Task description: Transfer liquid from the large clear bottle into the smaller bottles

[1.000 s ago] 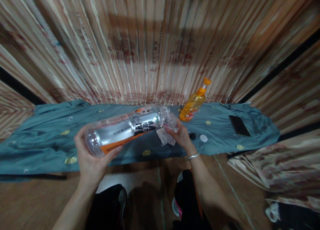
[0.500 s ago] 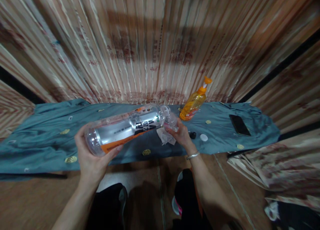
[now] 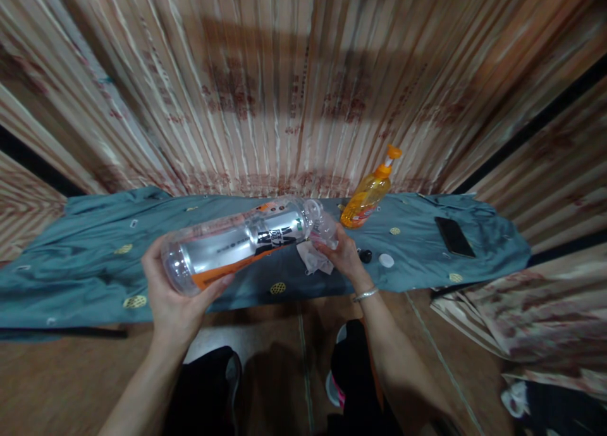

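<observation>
A large clear bottle (image 3: 237,243) with a silver, black and orange label lies tilted in the air, its neck pointing right. My left hand (image 3: 177,297) is wrapped round its base end. At the neck, my right hand (image 3: 344,252) grips a small clear plastic container (image 3: 326,228), whose mouth meets or nearly meets the bottle's mouth. Below them a crumpled white tissue (image 3: 313,259) rests on the teal cloth. A silver bracelet circles my right wrist. Whether liquid is passing between the two cannot be made out.
An orange pump bottle (image 3: 365,199) stands behind my right hand. A small black object (image 3: 365,255) and a white round cap (image 3: 386,260) lie right of that hand. Farther right is a black phone (image 3: 454,236). The cloth (image 3: 95,246) covers a narrow table before a striped curtain (image 3: 284,94).
</observation>
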Motion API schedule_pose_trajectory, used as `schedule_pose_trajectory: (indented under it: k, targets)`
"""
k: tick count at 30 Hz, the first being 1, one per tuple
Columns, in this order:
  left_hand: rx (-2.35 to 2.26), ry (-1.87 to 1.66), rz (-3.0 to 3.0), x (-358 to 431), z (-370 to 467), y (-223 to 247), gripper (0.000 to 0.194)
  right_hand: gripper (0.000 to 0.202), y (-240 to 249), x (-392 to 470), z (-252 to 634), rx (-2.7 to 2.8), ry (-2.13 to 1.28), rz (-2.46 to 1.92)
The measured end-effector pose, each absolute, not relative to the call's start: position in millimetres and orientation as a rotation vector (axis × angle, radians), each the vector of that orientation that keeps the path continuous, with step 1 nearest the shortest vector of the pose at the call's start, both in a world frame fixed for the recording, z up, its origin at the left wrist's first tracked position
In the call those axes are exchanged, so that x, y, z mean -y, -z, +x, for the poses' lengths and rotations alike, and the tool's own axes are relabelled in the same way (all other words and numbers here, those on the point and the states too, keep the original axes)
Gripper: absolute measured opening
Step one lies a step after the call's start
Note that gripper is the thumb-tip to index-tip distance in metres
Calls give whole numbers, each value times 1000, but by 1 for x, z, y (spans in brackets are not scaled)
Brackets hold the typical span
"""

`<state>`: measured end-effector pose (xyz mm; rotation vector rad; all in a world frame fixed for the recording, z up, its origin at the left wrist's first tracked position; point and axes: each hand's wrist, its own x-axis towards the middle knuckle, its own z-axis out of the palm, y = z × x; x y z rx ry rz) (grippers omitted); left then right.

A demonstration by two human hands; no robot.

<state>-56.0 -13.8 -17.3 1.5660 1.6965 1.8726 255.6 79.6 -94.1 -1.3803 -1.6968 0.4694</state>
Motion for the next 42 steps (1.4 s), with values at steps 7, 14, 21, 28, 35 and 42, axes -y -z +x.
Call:
schedule_pose_trajectory:
  k: [7, 14, 21, 28, 35, 42]
  targets:
    - [-1697, -1915, 1616, 14, -56, 19, 97, 49, 95, -80, 255, 1684, -453, -1376]
    - [-1688, -1901, 1652, 15, -56, 17, 97, 49, 96, -80, 255, 1687, -458, -1361]
    - [-1686, -1911, 1615, 14, -55, 17, 98, 49, 93, -79, 254, 1682, -500, -1334]
    - [-1686, -1909, 1623, 14, -56, 17, 97, 49, 94, -79, 255, 1694, -482, -1336]
    - [-1678, -1913, 1672, 14, -56, 18, 99, 49, 96, -81, 256, 1694, -474, -1346]
    - [-1669, -1924, 1695, 14, -56, 18, 98, 49, 98, -81, 255, 1689, -471, -1337]
